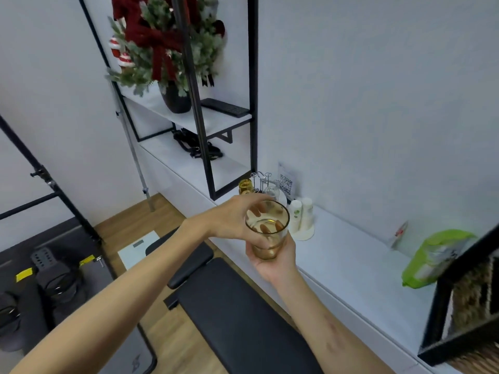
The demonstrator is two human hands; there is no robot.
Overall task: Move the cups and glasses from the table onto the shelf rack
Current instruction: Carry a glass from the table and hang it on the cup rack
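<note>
An amber glass [267, 228] is held upright in the air over the edge of the white counter [351, 265]. My right hand [275, 261] grips its lower part from below. My left hand [235, 220] reaches across from the left and wraps its fingers round the far side of the glass; fingertips show through it. Behind, on the counter, a wire cup rack [263, 182] stands with another amber glass [245, 186] and a clear glass [272, 191] at it. A stack of white paper cups [301, 217] stands just right of the held glass.
A black-framed shelf unit [205, 122] holds a potted Christmas arrangement [167, 49], a keyboard [225, 107] and black straps. A QR-code sign leans on the wall. A green bag [434, 257] lies on the counter's right. A black bench [229, 306] stands below my arms.
</note>
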